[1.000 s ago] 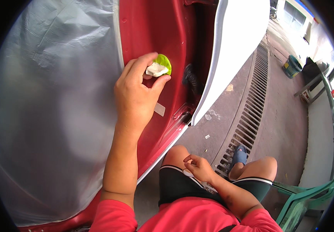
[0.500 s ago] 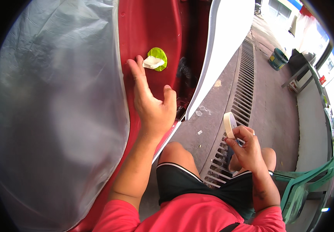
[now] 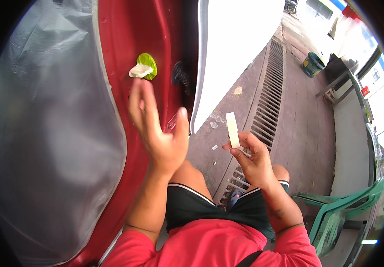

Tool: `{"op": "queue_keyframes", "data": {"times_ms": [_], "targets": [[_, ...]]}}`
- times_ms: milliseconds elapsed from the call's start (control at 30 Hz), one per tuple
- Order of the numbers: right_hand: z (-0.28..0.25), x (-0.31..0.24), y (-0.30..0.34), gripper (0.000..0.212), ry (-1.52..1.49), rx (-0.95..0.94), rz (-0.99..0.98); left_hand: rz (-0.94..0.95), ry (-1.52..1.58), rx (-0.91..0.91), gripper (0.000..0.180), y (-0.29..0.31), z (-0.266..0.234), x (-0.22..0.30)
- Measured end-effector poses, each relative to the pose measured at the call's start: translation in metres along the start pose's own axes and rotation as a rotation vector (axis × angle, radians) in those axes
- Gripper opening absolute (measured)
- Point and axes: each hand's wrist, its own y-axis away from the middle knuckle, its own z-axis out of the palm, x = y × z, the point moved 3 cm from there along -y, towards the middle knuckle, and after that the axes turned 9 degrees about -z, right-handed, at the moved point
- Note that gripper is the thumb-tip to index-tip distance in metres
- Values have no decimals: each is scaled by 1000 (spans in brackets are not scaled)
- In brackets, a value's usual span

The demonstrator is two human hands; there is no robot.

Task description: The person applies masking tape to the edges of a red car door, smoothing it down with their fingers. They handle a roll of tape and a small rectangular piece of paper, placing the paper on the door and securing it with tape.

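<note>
My left hand (image 3: 158, 141) is open, fingers stretched and thumb apart, slightly blurred, in front of a red painted car body panel (image 3: 123, 26). Just past its fingertips, a round yellow-green patch (image 3: 149, 63) sticks to the panel. A crumpled off-white piece of tape (image 3: 140, 70) lies over part of that patch. Between the thumb and fingers of my right hand (image 3: 256, 162) is a roll of masking tape (image 3: 232, 128), cream-coloured and turned nearly edge-on to me. The roll stands above the floor, apart from my left hand.
Translucent plastic sheeting (image 3: 54, 147) covers the left side up to the red panel. A white door-like panel (image 3: 227, 53) stands ajar beside a dark gap with a black corrugated boot (image 3: 180, 73). A floor grate (image 3: 269, 84), bucket (image 3: 313, 64) and green chair (image 3: 329, 209) are to the right.
My view has swung right, so the panel and patch sit further left. My left hand has drawn back from the patch. The tape roll has turned edge-on and come closer to my left hand.
</note>
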Motion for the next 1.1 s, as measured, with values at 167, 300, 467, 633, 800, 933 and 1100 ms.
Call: {"op": "queue_keyframes", "data": {"times_ms": [167,300,467,633,800,933,1100], "targets": [[-6,-9,-10,43,260,-90,-172,11,159,-416,55,57,24,31],[-4,21,6,50,325,-176,-177,-186,179,-690,48,88,47,20],[4,71,34,46,312,-317,-68,-459,208,-826,43,159,61,-5],[0,103,37,38,284,-359,-112,-613,173,-689,43,191,71,-2],[6,133,36,33,127,-474,-104,-586,35,-714,43,216,70,-6],[16,141,31,29,108,-623,-164,-734,25,-607,41,225,60,0],[20,138,18,27,56,-707,-235,-728,-65,-596,41,226,52,4]]}}
